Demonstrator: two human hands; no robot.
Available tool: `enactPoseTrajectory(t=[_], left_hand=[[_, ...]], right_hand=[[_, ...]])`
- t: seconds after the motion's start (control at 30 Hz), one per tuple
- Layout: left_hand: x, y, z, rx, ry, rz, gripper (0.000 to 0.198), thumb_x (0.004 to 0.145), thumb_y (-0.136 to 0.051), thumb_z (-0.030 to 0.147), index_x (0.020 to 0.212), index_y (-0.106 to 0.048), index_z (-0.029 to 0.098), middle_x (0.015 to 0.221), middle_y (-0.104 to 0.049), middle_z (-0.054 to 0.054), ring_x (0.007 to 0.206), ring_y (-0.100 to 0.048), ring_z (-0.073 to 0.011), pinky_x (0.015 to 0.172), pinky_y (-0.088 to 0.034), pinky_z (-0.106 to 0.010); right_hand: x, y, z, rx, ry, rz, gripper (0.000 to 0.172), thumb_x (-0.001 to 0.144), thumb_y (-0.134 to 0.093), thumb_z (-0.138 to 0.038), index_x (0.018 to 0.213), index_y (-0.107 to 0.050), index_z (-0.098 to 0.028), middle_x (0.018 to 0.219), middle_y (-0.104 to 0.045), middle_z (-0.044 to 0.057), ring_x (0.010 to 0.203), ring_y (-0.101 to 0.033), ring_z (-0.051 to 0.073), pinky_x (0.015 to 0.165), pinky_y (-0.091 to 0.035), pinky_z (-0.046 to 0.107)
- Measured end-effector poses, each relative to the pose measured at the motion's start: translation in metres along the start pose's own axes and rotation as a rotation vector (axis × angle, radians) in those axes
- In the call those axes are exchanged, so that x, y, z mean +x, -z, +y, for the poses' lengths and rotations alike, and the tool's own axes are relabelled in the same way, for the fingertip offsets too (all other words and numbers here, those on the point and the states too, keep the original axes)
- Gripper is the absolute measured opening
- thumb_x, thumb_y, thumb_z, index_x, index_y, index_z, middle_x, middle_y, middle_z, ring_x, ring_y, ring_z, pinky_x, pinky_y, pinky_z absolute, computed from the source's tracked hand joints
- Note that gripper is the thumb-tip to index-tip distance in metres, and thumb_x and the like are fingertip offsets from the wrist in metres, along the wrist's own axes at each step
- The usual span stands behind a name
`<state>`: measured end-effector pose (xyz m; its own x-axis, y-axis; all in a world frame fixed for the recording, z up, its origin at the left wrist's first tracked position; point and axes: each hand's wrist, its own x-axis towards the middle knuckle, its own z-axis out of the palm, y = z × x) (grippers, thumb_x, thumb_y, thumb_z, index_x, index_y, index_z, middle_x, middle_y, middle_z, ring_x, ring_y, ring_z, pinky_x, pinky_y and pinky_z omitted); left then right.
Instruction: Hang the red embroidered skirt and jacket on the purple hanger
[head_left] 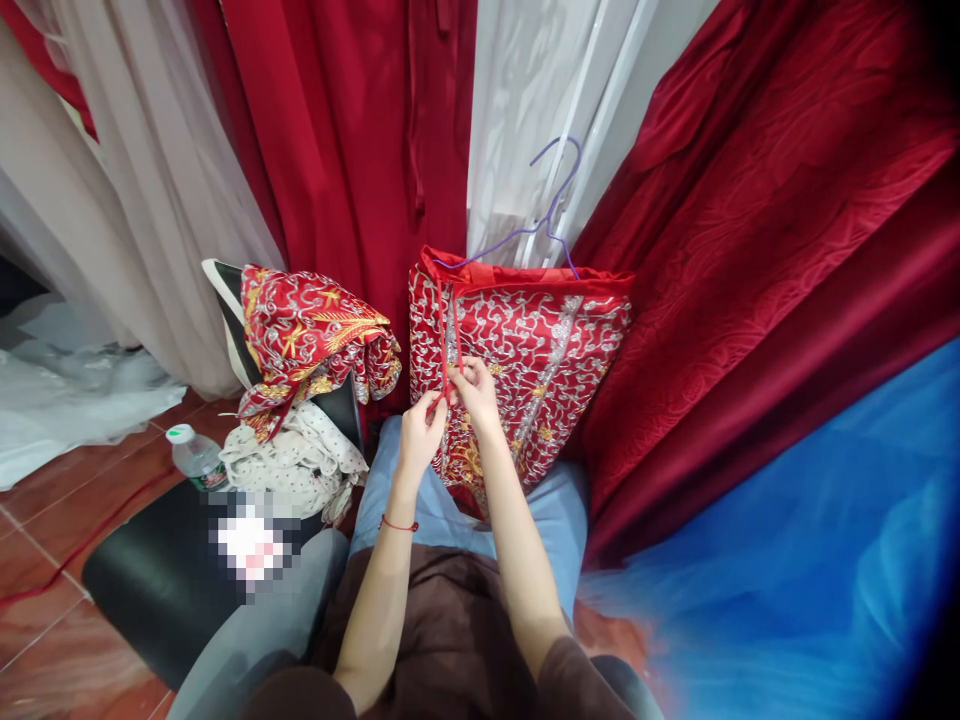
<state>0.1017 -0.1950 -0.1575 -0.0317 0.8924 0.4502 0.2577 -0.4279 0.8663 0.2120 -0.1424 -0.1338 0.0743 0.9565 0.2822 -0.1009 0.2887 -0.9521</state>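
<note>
A red skirt-like garment (517, 350) with silver and gold embroidery stands in front of my lap, its plain red waistband at the top. A purple wire hanger (551, 215) pokes up out of the waistband. Two thin red ribbons (442, 320) run down from the waistband to my fingers. My left hand (424, 430) is closed in a pinch on the ribbons, low on the garment's left part. Right beside it and slightly higher, my right hand (476, 390) also pinches ribbon, thumb and fingers together. Whether the ribbons are knotted there is too small to tell.
A folded red and gold embroidered garment (315, 335) hangs over a chair back at left. On the black seat (150, 570) are a plastic bottle (196, 458), a dotted white cloth (292, 460) and a blurred item. Red drapery (750, 250) and blue tulle (810, 590) hang at right.
</note>
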Motion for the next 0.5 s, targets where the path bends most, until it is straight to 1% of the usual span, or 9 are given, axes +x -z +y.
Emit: enactPoseTrajectory(t=[0.07, 0.13, 0.2, 0.27, 0.33, 0.4, 0.43, 0.47, 0.5], left_hand=[[0.007, 0.0, -0.001, 0.011, -0.012, 0.002, 0.022, 0.095, -0.049, 0.034, 0.092, -0.064, 0.019, 0.082, -0.071, -0.004, 0.067, -0.062, -0.0145, 0.065, -0.046, -0.023], [0.021, 0.002, 0.0, 0.088, -0.039, -0.024, 0.022, 0.095, -0.049, 0.033, 0.092, -0.065, 0.02, 0.081, -0.071, -0.005, 0.067, -0.063, -0.0156, 0.066, -0.046, -0.024], [0.041, 0.007, 0.006, 0.225, -0.093, -0.07, 0.026, 0.096, -0.047, 0.034, 0.088, -0.067, 0.02, 0.075, -0.069, -0.004, 0.062, -0.06, -0.0159, 0.063, -0.043, -0.025], [0.069, 0.016, 0.017, 0.372, -0.157, -0.127, 0.032, 0.097, -0.046, 0.038, 0.084, -0.068, 0.02, 0.068, -0.067, -0.004, 0.057, -0.057, -0.0163, 0.06, -0.04, -0.026], [0.102, 0.028, 0.032, 0.494, -0.184, -0.183, 0.037, 0.098, -0.045, 0.042, 0.083, -0.069, 0.019, 0.066, -0.066, -0.006, 0.058, -0.057, -0.0179, 0.06, -0.039, -0.027], [0.14, 0.043, 0.048, 0.617, -0.141, -0.201, 0.043, 0.1, -0.042, 0.043, 0.082, -0.071, 0.016, 0.076, -0.071, -0.011, 0.071, -0.065, -0.0219, 0.07, -0.044, -0.029], [0.159, 0.052, 0.055, 0.685, -0.092, -0.167, 0.046, 0.102, -0.038, 0.041, 0.085, -0.072, 0.014, 0.084, -0.072, -0.014, 0.081, -0.067, -0.025, 0.077, -0.046, -0.032], [0.178, 0.063, 0.062, 0.778, -0.027, -0.094, 0.046, 0.103, -0.036, 0.038, 0.091, -0.072, 0.01, 0.091, -0.072, -0.019, 0.092, -0.068, -0.0294, 0.083, -0.046, -0.036], [0.195, 0.074, 0.067, 0.867, 0.029, -0.015, 0.046, 0.103, -0.036, 0.035, 0.098, -0.07, 0.004, 0.1, -0.07, -0.025, 0.102, -0.066, -0.035, 0.089, -0.046, -0.042]], right_hand=[[-0.001, 0.002, -0.003, 0.004, -0.034, -0.072, 0.031, 0.08, -0.058, -0.049, 0.096, -0.048, -0.025, 0.063, -0.057, -0.007, 0.041, -0.046, 0.008, 0.042, -0.036, 0.022], [0.003, 0.007, -0.008, -0.013, -0.041, -0.115, 0.03, 0.082, -0.056, -0.051, 0.096, -0.051, -0.025, 0.059, -0.055, -0.007, 0.043, -0.048, 0.009, 0.044, -0.038, 0.022], [0.014, 0.015, -0.016, -0.04, -0.01, -0.123, 0.026, 0.083, -0.056, -0.047, 0.096, -0.053, -0.024, 0.061, -0.055, -0.006, 0.049, -0.052, 0.011, 0.049, -0.043, 0.024], [0.033, 0.025, -0.028, -0.119, 0.065, -0.093, 0.021, 0.083, -0.057, -0.041, 0.096, -0.054, -0.024, 0.067, -0.057, -0.005, 0.054, -0.054, 0.012, 0.055, -0.046, 0.026], [0.056, 0.038, -0.044, -0.292, 0.184, -0.043, 0.014, 0.084, -0.055, -0.032, 0.095, -0.055, -0.024, 0.072, -0.059, -0.003, 0.058, -0.053, 0.013, 0.06, -0.048, 0.029], [0.079, 0.056, -0.064, -0.529, 0.336, 0.045, 0.01, 0.082, -0.052, -0.022, 0.09, -0.057, -0.022, 0.08, -0.064, 0.002, 0.068, -0.057, 0.016, 0.072, -0.05, 0.032], [0.088, 0.067, -0.076, -0.654, 0.414, 0.112, 0.011, 0.08, -0.05, -0.017, 0.087, -0.059, -0.021, 0.085, -0.066, 0.006, 0.077, -0.06, 0.019, 0.081, -0.05, 0.035], [0.096, 0.079, -0.087, -0.765, 0.471, 0.193, 0.014, 0.08, -0.048, -0.014, 0.084, -0.06, -0.02, 0.09, -0.068, 0.009, 0.085, -0.061, 0.021, 0.088, -0.049, 0.037], [0.101, 0.093, -0.099, -0.86, 0.491, 0.275, 0.017, 0.08, -0.045, -0.013, 0.084, -0.061, -0.018, 0.093, -0.069, 0.012, 0.089, -0.062, 0.023, 0.091, -0.048, 0.038]])
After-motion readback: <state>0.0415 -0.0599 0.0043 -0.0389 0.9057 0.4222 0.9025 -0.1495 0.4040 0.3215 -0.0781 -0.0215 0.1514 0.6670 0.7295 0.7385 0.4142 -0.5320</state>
